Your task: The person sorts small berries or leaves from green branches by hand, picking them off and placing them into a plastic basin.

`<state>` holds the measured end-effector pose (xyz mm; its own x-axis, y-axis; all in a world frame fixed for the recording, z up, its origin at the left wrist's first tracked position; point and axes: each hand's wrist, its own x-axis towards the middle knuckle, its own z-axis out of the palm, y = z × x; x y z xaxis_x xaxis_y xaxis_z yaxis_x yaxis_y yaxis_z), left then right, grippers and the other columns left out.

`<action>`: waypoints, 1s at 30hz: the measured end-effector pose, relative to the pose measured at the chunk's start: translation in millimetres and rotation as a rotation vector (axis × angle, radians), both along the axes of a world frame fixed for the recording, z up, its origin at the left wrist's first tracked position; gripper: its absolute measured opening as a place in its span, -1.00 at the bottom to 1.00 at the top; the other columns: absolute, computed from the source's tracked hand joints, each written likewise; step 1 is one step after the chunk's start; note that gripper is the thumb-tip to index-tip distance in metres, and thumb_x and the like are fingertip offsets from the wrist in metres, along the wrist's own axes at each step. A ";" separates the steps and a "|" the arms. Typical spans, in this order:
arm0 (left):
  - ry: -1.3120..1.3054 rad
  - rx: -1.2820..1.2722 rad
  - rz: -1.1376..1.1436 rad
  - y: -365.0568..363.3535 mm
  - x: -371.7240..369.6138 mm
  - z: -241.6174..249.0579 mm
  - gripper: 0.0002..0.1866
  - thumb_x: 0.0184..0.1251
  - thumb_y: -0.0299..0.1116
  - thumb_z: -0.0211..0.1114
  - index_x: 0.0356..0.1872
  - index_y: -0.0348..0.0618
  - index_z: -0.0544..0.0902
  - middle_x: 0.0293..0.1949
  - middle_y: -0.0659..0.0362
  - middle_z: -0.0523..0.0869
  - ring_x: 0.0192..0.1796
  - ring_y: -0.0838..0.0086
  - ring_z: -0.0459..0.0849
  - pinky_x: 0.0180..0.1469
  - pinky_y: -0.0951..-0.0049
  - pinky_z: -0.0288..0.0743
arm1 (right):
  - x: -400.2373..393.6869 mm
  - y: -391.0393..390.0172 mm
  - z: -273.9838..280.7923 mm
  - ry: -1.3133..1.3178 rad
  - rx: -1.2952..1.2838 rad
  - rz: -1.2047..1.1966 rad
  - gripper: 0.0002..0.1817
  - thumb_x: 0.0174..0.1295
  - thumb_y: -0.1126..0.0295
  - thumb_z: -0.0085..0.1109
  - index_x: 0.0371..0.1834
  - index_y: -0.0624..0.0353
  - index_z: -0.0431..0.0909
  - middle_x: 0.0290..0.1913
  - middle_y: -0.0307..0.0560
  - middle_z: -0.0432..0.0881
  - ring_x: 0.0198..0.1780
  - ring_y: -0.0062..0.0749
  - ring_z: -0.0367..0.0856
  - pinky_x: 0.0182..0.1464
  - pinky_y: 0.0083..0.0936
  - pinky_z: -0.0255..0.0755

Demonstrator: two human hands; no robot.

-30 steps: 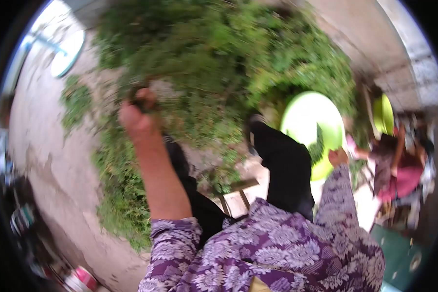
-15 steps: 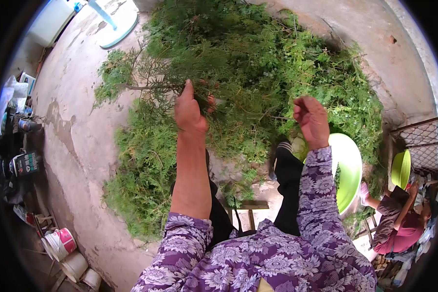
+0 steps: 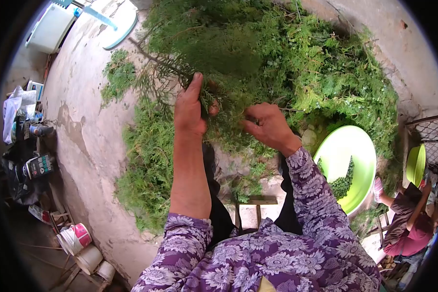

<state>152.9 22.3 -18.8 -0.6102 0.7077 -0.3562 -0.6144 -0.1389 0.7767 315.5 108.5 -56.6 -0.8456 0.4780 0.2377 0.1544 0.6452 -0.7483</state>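
Head view: leafy branch point(image 3: 155, 59) partly hides fingers of the left hand point(image 3: 188, 111)

Light is glaring off the green basin point(image 3: 364, 163), blur is softening some foliage point(image 3: 233, 54), and blackened edges are bowing.

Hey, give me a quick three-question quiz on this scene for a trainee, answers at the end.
1. Which of the wearer's hands grips the leafy branch?

2. True or false: the nearer light-green basin is empty.

3. Choose one. The right hand is:
A. inside that basin
B. raised close to the branch's foliage
C. resting on the wearer's knee

Key:
1. The left hand.
2. False; small green pieces lie in it.
3. B.
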 end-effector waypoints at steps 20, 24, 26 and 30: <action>0.582 -0.281 0.358 12.1 13.0 -17.3 -0.63 0.16 -0.15 0.25 -0.20 -0.24 0.47 -0.36 0.28 0.55 -0.30 0.61 0.49 -0.22 0.66 0.36 | 4.8 6.7 -3.2 0.108 -0.097 -0.306 -0.76 0.04 0.39 0.09 -0.64 0.28 0.32 -0.62 0.09 0.33 -0.52 -0.01 0.35 -0.49 -0.28 0.20; 0.550 -0.229 0.190 13.7 29.7 -15.7 -0.65 0.15 -0.17 0.26 -0.25 -0.29 0.51 -0.39 0.28 0.57 -0.35 0.66 0.47 -0.28 0.67 0.35 | -3.0 11.9 -0.5 0.057 -0.009 -0.390 -0.76 0.04 0.37 0.09 -0.65 0.26 0.34 -0.62 0.08 0.35 -0.51 0.00 0.36 -0.48 -0.24 0.22; 0.619 -0.260 0.003 14.7 34.1 -15.3 -0.65 0.14 -0.16 0.27 -0.29 -0.30 0.53 -0.42 0.27 0.57 -0.36 0.67 0.47 -0.30 0.66 0.36 | -8.0 10.7 -2.4 0.057 0.014 -0.380 -0.78 0.03 0.38 0.09 -0.66 0.25 0.35 -0.62 0.08 0.36 -0.51 -0.01 0.37 -0.47 -0.23 0.23; 0.564 -0.291 -0.084 18.0 31.4 -23.4 -0.58 0.11 -0.14 0.30 -0.17 -0.29 0.51 -0.37 0.28 0.57 -0.35 0.66 0.47 -0.29 0.63 0.33 | -17.5 4.2 -7.6 0.080 0.080 -0.333 -0.83 -0.01 0.41 0.09 -0.65 0.23 0.38 -0.61 0.05 0.40 -0.50 -0.02 0.40 -0.46 -0.23 0.25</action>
